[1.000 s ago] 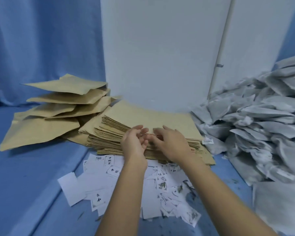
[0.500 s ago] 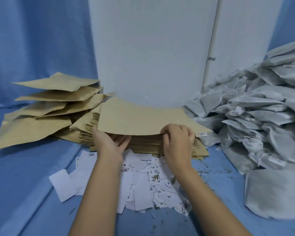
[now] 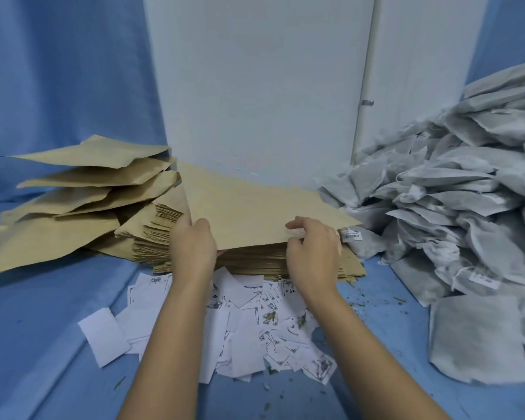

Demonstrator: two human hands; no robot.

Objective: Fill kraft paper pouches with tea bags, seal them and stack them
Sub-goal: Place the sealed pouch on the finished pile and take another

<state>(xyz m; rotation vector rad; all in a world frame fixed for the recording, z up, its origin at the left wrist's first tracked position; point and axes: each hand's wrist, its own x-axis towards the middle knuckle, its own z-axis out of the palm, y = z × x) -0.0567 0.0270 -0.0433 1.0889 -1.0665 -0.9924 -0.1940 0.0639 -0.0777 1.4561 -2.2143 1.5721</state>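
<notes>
One flat kraft pouch point(image 3: 249, 204) is lifted at its near edge off the stack of empty pouches point(image 3: 255, 259) in the middle. My left hand point(image 3: 193, 244) grips its near left corner, thumb on top and fingers underneath. My right hand point(image 3: 312, 250) pinches the near right edge with curled fingers. To the left lies a loose heap of bulging filled pouches point(image 3: 73, 201). A large pile of grey tea bags point(image 3: 455, 207) rises on the right.
White paper slips and labels point(image 3: 255, 322) are scattered on the blue cloth in front of the stack. A white wall panel point(image 3: 261, 86) stands right behind it. Bits of tea litter the cloth near the grey bags. A blue curtain hangs at the left.
Both hands picked the top pouch's edge apart from the stack, then spread to its near corners. The pouch's near edge now sits higher above the stack.
</notes>
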